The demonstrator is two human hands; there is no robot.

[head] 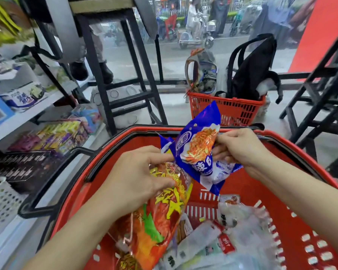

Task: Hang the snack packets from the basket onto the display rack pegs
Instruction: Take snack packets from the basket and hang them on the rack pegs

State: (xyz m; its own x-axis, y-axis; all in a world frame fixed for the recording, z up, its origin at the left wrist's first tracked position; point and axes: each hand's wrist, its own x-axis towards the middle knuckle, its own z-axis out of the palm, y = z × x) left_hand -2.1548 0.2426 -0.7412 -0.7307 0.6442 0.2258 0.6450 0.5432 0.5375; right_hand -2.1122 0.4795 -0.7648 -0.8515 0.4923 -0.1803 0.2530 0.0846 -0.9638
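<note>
At far left, store shelving: white shelf (27,114) w/ a blue-white pack (21,98) lying on it. Below it a row of coloured boxes (61,133), then a black carton (21,168). White perforated bin (2,207) at bottom-left corner. Behind these, black stool frame (105,84) on the floor by the window.

Centre-left: left grip (137,178) over the red basket (297,184), fingers + thumb curled round top of orange-red snack packet (164,221), holding it. Pkt hangs long-ways, tilted, lower end down among basket contents. Black basket handle (47,181) folded out to the left.

Centre: blue snack packet (197,152) held up above basket's far rim, tilted, btwn the two hands. Its lower-left edge meets the orange-red pkt's top. Left forefinger tip looks to touch it too; can't tell for sure.

Centre-right: right grip (242,147) closed on blue pkt's right edge, fingers bunched, pinching. Below it, loose small packets (242,227), mostly clear/white w/ red labels, on basket floor, blurred.

Beyond: second red basket (226,110) on floor, black backpack (252,75) upright in or just behind it; can't tell which. Far right: black step frame (320,98).
</note>
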